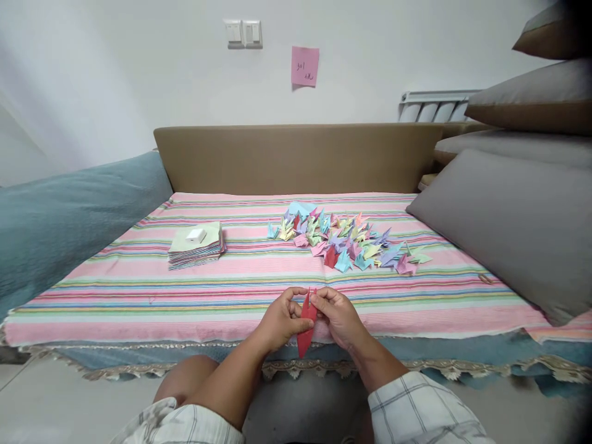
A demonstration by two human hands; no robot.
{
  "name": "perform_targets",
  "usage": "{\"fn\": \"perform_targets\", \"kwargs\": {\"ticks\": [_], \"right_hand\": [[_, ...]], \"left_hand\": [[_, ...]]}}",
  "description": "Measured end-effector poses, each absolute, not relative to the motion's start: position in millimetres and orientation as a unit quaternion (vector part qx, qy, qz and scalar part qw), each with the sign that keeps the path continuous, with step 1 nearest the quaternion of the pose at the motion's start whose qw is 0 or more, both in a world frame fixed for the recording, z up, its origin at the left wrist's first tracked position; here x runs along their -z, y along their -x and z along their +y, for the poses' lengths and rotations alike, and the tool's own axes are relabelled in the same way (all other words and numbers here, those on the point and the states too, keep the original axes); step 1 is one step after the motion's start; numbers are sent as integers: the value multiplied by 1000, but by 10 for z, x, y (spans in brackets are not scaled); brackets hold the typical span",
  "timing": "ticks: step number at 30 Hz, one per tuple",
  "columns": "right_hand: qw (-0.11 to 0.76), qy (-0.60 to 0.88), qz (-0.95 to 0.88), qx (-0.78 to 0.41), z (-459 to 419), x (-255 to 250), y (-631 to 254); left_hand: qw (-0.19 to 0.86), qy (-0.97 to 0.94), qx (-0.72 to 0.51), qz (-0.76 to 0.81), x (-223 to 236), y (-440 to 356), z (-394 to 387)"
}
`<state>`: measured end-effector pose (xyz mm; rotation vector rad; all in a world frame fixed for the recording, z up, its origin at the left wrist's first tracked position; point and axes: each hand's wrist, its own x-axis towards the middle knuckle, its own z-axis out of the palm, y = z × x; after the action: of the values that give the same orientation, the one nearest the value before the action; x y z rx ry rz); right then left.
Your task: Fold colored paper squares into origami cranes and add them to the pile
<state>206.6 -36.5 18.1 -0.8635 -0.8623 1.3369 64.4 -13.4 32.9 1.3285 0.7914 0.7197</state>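
Red folded paper: the red folded paper [304, 333] is between your two hands, in front of the near edge of the striped cloth [139, 308].
Long axis: it runs mostly away from you, the far end leaning slightly right; the single broad point faces you, and two narrow points face the wall [361, 49].
Left hand: your left hand [281, 319] has its fingers clamped on the paper's left side, thumb across the middle.
Right hand: your right hand [338, 313] has its fingers pinched on the right narrow point, near its tip.
Paper cranes: the many-coloured paper cranes [343, 240] lie in a loose cluster beyond your hands, mostly toward the right.
Paper stack: the stack of square paper [197, 251] sits on the cloth to the left of the cranes, well apart from them, with a small white object [195, 235] on top.
Cushion: the large grey cushion [513, 222] leans at your right.
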Motion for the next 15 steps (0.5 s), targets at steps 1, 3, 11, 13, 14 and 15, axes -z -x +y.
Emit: {"fn": "perform_targets", "kwargs": {"ticks": [1, 3, 11, 13, 14, 15], "right_hand": [[626, 380, -369, -572, -362, -177, -2068], [641, 382, -358, -562, -362, -173, -2063], [558, 395, -428, -591, -409, -210, -2033], [562, 399, -430, -583, -398, -204, -2039], [567, 402, -428, -578, -391, -200, -2043], [571, 404, -428, -572, -385, -197, -2047]], "left_hand": [[655, -589, -318, 351, -332, -647, -134], [650, -592, -318, 355, -337, -652, -134], [585, -624, -337, 393, -340, -668, -168], [594, -614, -340, 393, -337, -672, -169], [604, -606, -339, 391, -335, -673, -168], [615, -597, -337, 389, -335, -673, -166]]}}
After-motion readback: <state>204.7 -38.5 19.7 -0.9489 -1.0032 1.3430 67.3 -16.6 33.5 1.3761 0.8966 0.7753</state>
